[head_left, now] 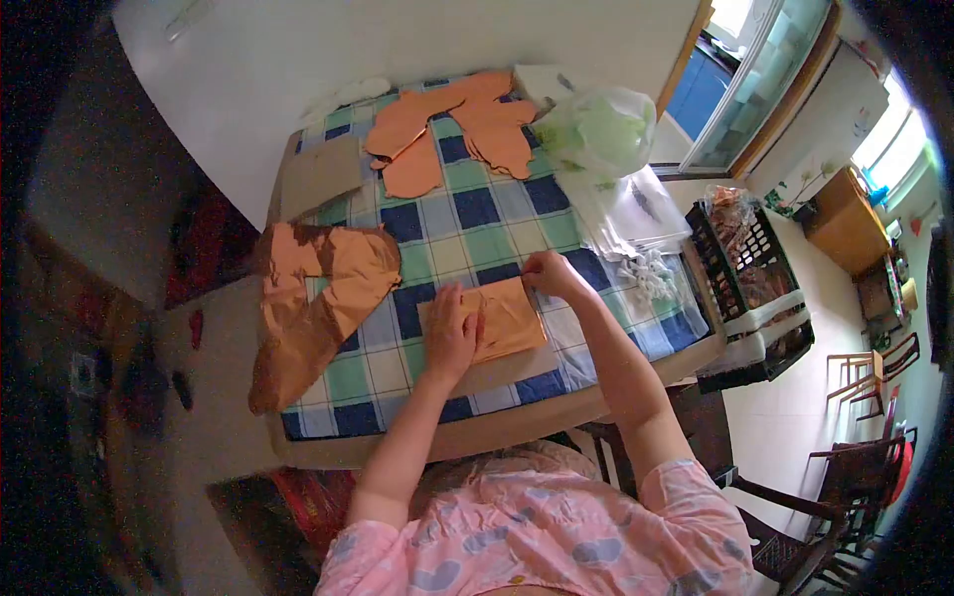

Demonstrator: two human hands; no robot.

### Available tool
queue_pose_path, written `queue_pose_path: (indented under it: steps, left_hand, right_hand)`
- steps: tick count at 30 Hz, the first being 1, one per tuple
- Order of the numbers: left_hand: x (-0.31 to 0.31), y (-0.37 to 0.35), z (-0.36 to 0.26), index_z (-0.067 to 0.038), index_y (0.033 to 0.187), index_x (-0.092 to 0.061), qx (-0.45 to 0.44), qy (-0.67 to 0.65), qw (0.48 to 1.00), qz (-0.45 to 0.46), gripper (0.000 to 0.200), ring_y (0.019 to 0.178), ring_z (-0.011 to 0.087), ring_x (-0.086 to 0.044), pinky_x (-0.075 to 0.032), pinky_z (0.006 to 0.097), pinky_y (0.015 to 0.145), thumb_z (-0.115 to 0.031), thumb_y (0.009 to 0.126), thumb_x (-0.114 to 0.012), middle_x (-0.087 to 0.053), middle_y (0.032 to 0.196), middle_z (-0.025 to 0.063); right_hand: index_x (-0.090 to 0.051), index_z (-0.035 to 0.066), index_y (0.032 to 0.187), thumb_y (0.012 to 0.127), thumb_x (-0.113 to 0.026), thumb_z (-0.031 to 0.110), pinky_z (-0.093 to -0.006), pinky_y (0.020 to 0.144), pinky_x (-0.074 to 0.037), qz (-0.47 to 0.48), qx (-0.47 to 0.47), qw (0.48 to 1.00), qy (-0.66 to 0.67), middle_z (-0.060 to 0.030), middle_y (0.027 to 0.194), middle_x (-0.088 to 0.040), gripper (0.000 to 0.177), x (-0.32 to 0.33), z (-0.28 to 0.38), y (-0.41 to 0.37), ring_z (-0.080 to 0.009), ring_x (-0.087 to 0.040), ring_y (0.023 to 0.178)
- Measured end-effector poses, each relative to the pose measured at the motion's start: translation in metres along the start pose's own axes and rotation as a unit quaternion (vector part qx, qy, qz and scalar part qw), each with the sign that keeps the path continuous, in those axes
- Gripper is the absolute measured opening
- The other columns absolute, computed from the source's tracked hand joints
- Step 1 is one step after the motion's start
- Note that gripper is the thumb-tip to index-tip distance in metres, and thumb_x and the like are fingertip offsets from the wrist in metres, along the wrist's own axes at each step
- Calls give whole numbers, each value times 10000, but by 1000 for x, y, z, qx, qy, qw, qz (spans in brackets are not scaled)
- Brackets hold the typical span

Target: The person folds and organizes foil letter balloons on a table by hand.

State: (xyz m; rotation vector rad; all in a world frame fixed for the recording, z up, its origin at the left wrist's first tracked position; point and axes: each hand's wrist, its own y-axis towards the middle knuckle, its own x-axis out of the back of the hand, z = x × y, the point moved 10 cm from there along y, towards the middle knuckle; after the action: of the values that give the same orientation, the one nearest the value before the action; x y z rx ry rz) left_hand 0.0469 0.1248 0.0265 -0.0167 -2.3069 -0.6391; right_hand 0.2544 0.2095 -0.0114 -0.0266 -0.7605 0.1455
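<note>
A folded copper-coloured foil piece [509,316], smooth and roughly rectangular, lies on the checked tablecloth in front of me. My left hand [452,333] rests on its left part, fingers stretched out and lying flat. At the upper right corner of the foil, my right hand [553,276] has its fingertips pinched together on the edge. To the left, a larger crumpled foil piece [308,298], like a flat uninflated balloon, hangs partly over the table edge. Several flat orange-copper foil shapes [412,124] are spread at the far side.
A grey-brown cardboard piece [320,179] lies at the far left. On the right are stacked clear plastic bags [636,209], a greenish filled bag [606,129] and a white tangled bundle [651,278]. A black crate [750,263] stands beside the table's right edge.
</note>
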Motion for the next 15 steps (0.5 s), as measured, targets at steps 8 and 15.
queue_pose_path:
  steps: [8, 15]
  left_hand:
    - [3, -1, 1, 1, 1275, -407, -9, -1, 1000, -25, 470, 1227, 365, -404, -325, 431, 1029, -94, 842, -565, -447, 1284, 206]
    - [2, -2, 2, 14, 1268, -396, -16, -6, 999, -33, 480, 1214, 364, -415, -336, 432, 1020, -78, 832, -574, -445, 1282, 213]
  right_hand:
    - [-687, 74, 793, 709, -667, 176, -340, 658, -515, 28, 13, 999, 41, -95, 764, -685, 134, -8, -3, 5, -192, -650, 701]
    - [-685, 103, 781, 710, -673, 190, -342, 664, -513, 3, -4, 1000, 13, -81, 766, -683, 113, -5, 3, 2, -191, -647, 700]
